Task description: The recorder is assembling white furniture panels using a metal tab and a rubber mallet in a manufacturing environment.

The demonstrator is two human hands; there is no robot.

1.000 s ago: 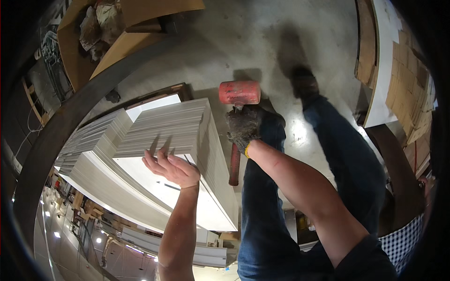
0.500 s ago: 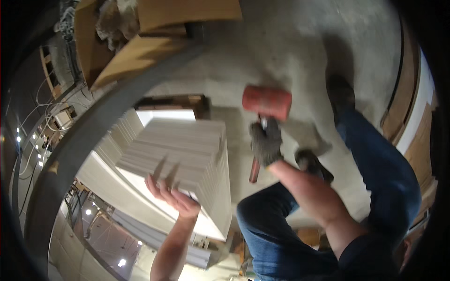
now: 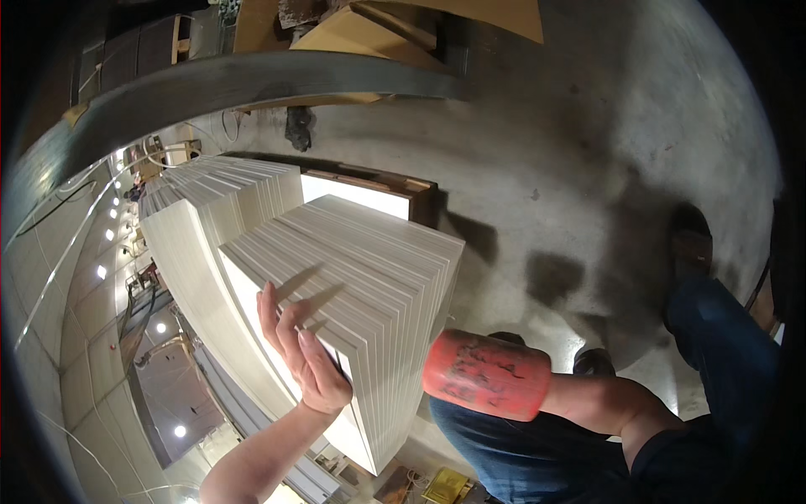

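Note:
A block of thin white-edged panels stands packed face to face, its outermost face bright white. My bare left hand lies against the near edge of the block, fingers stretched over the panel edges and the bright face. A red mallet with dark marks on its head is raised just right of the block, apart from the left hand. Its head hides my right hand and the handle; only the right forearm shows. The earlier frame shows that hand gloved and closed on the handle.
Another row of panels stands behind on the left, beside a wooden pallet. A grey metal bar arches across the upper left. Cardboard lies at the top. My legs are at right on the concrete floor.
The mallet has come nearer and lower, beside the panel block, and its head now covers my right hand. My left hand stays on the block. The whole view has turned.

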